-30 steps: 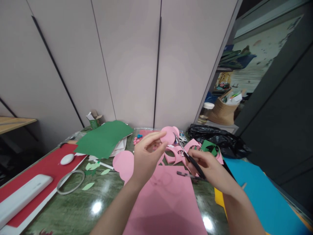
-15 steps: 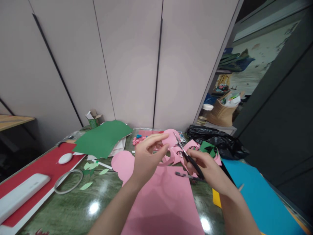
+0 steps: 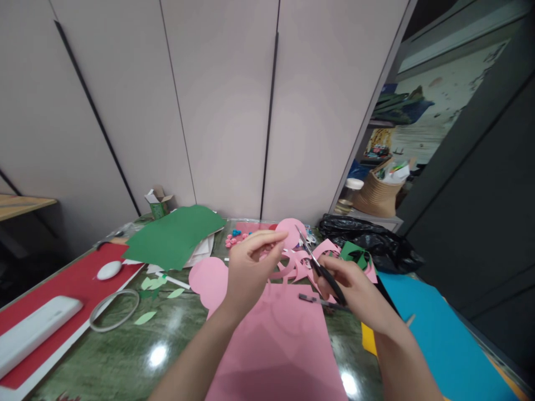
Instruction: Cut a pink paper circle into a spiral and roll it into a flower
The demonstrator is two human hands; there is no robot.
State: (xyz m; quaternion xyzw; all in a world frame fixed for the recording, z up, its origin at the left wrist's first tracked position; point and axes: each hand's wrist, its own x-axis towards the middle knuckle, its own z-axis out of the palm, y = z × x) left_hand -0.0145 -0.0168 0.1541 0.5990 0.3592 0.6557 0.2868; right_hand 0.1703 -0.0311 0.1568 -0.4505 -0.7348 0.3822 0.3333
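My left hand [image 3: 253,265] pinches a round pink paper piece [image 3: 289,231] by its lower left edge, above the table. A curled pink paper strip [image 3: 285,270] hangs just below the disc. My right hand [image 3: 350,284] grips black-handled scissors [image 3: 321,268], whose blades point up and left to the disc's right edge. Beneath both hands lies a large pink sheet [image 3: 276,345]. Several round pink cutouts [image 3: 209,279] lie together left of my left hand. Pink paper scraps [image 3: 301,263] are heaped behind and beside the scissors.
Green sheets [image 3: 175,234] and a red sheet [image 3: 54,317] with a white case [image 3: 39,328] lie left. A dark pen [image 3: 320,301] rests by my right hand. Blue paper [image 3: 438,340] and a black plastic bag [image 3: 371,242] are at the right; cabinet doors [image 3: 225,111] rise behind.
The left thumb and fingers have drawn closer together on the pink disc, now showing more of it. The curled strip hangs slightly lower. The scissors stay at the disc's right edge.
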